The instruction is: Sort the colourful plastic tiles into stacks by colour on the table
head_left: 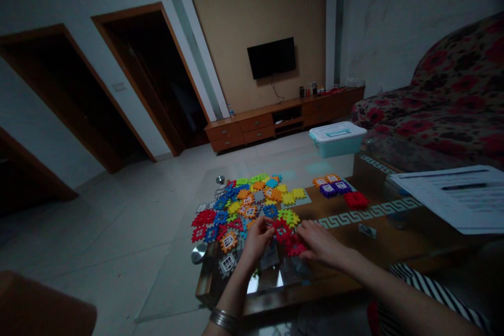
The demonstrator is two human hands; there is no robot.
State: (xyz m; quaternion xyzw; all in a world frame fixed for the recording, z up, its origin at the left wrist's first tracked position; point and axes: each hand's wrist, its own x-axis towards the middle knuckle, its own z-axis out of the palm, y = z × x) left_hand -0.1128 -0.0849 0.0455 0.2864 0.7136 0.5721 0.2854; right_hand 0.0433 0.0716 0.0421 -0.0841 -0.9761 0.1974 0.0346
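Two red toothed building tiles (282, 229) are between my hands, low over the near part of the glass table. Fingers of my left hand (256, 239) pinch the left edge of these tiles. From the other side, my right hand (318, 239) closes on their right edge; its fingertips are partly hidden. Just beyond lies a large loose pile of colourful toothed tiles, with a yellow-green tile (289, 217) and a blue tile (270, 210) closest. An orange tile with a white window (229, 241) and a grey window tile (227, 264) lie left of my left hand.
Joined orange and purple window tiles (334, 187) and red tiles (356, 199) lie farther right on the table. A lidded turquoise box (337, 139) stands at the back. Papers (452, 202) with a pen (464, 187) lie at right, near a floral sofa (441, 94).
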